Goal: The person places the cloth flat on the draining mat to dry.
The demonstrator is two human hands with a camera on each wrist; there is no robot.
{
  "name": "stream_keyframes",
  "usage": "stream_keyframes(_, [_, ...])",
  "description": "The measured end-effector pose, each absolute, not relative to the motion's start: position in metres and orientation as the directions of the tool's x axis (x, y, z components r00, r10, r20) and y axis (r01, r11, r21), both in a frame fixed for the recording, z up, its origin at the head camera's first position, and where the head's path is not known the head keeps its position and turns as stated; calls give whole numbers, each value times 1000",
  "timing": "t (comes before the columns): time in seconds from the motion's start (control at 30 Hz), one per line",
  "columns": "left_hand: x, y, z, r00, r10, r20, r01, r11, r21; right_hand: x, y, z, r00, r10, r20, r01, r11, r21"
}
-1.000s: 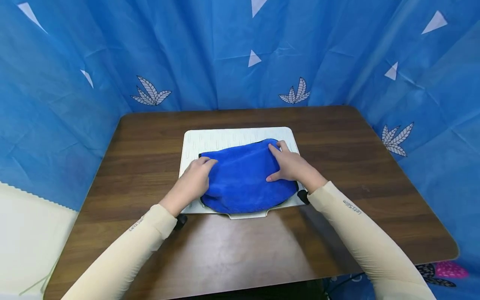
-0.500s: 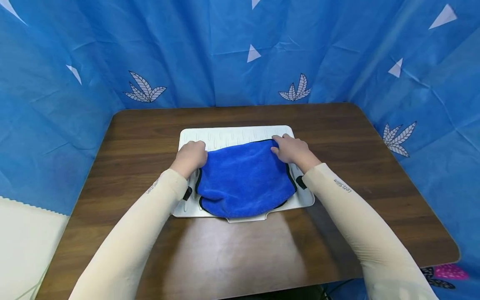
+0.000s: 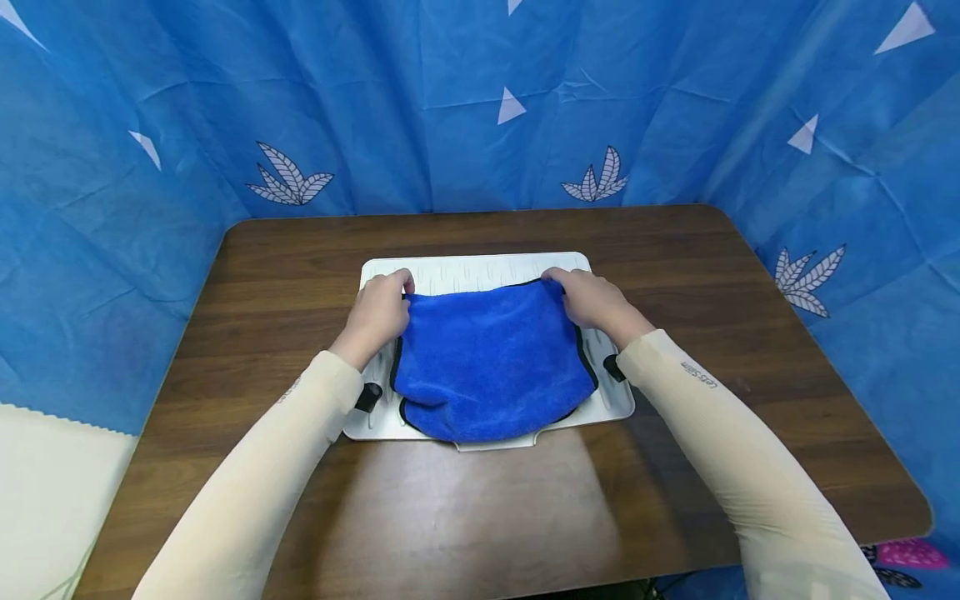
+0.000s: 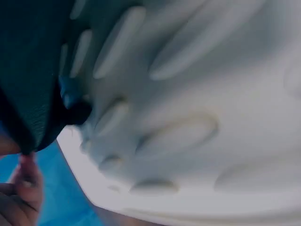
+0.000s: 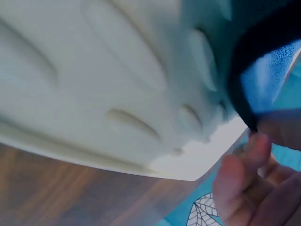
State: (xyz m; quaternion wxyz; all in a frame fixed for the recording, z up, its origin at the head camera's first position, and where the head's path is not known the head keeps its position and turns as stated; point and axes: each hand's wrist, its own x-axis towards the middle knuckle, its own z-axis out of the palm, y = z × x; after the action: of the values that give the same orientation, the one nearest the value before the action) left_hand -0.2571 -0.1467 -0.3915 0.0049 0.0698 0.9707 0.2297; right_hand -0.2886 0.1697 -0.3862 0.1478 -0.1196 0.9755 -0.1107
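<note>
A blue plush towel with black edging (image 3: 491, 362) is spread over a white ribbed tray (image 3: 465, 271). My left hand (image 3: 381, 312) pinches its far left corner; in the left wrist view the fingertips (image 4: 28, 176) meet at the tip of the dark, shaded cloth (image 4: 28, 61). At the far right corner, my right hand (image 3: 596, 304) pinches the edge between thumb and fingers. The right wrist view shows the black edging (image 5: 240, 89) running down to those fingertips (image 5: 258, 146). The near edge of the towel is wavy and hangs by the tray's front lip.
The tray lies on a brown wooden table (image 3: 675, 275). Blue patterned curtains (image 3: 465, 167) stand along the back and sides. A black band (image 3: 367, 397) shows by the left wrist and another black band (image 3: 615, 367) by the right.
Both hands have moved from lying over the towel's sides to its far corners and now pinch them. The towel's side edges have come into sight, and it lies flatter.
</note>
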Motion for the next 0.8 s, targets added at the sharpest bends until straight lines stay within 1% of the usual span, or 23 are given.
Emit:
stream_keyframes(0.07, [-260,-146,-390,-977,152,150,204,875,438,-291,170,-385,-946,-259,-196,-208,947,-246])
stream_keyframes(0.13, [-266,-146,-388,-956,151,252,249,873,419,-296,168,-385,-962,-244,-124,-209,947,-243])
stream_keyframes(0.2, [-273,-146,-388,-945,137,296,254,878,405,-301,165,-385,-968,-234,-88,-208,948,-241])
stream_keyframes(0.27, [-277,-145,-388,-961,129,246,218,900,378,-305,161,-386,-967,-225,-118,-194,954,-231])
stream_keyframes(0.33, [-277,-144,-389,-978,136,156,182,925,335,-307,158,-388,-956,-223,-191,-183,961,-209])
stream_keyframes(0.43, [-270,-141,-389,-985,165,42,170,946,277,-303,157,-391,-933,-223,-283,-179,968,-173])
stream_keyframes(0.5, [-260,-140,-386,-985,172,11,168,947,274,-297,159,-390,-931,-231,-284,-192,968,-160])
stream_keyframes(0.57, [-246,-142,-381,-988,152,-40,135,952,274,-288,164,-388,-932,-241,-271,-205,967,-154])
stream_keyframes(0.63, [-231,-147,-376,-983,132,-130,94,960,265,-276,172,-386,-928,-257,-269,-219,962,-162])
stream_keyframes(0.73, [-207,-157,-374,-958,121,-261,58,969,239,-254,182,-385,-900,-301,-316,-247,948,-200])
stream_keyframes(0.8, [-194,-162,-378,-946,128,-298,57,971,234,-239,186,-387,-874,-337,-351,-267,935,-233])
